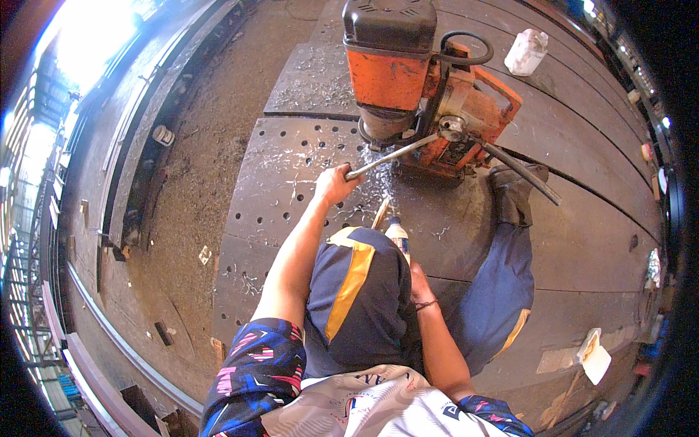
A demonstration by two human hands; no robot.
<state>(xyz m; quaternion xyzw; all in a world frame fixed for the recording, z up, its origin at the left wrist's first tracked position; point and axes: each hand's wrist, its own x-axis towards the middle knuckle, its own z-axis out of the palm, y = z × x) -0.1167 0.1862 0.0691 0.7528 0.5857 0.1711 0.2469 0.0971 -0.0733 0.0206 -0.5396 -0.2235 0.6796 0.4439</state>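
Observation:
An orange magnetic drill (419,80) with a black top stands on a dark steel plate (291,182) dotted with drilled holes and metal shavings. My left hand (335,183) grips the end of one of the drill's long feed handles (389,155). My right hand (416,280) is mostly hidden behind my raised knee; it holds a small plastic bottle (397,234) tilted toward the drill bit. Another feed handle (520,171) points right, over my boot (513,193).
My knee in blue and yellow trousers (360,291) sits between my arms. A white plastic container (526,51) stands on the plates at the back right. Scraps of paper (593,355) lie at lower right. A dirt strip (196,182) and steel beams run along the left.

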